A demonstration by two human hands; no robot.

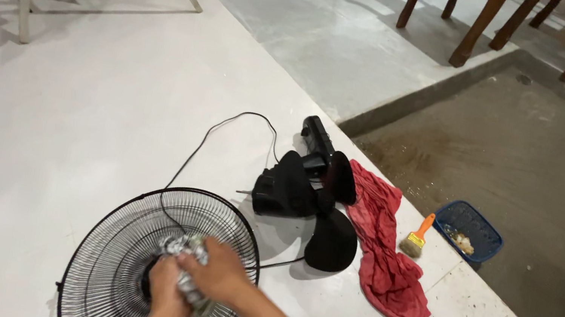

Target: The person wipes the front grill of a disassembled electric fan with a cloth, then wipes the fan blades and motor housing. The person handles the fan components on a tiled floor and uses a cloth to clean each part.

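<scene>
Both hands, left hand (163, 285) and right hand (218, 271), closed on grey cloth (184, 251), pressed at fan grille (120, 261) hub, 6 o'clock | fan dismantled: black blades and motor (307, 193) at 1 o'clock | red rag (381, 251), brush (416, 238), blue basket (469, 229) at 2 o'clock | grille wiping under way, reassembly left.

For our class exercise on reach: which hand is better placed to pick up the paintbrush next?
Probably the right hand: the paintbrush lies off to the right, beyond the red cloth. The left hand sits farther away on the fan grille.
</scene>
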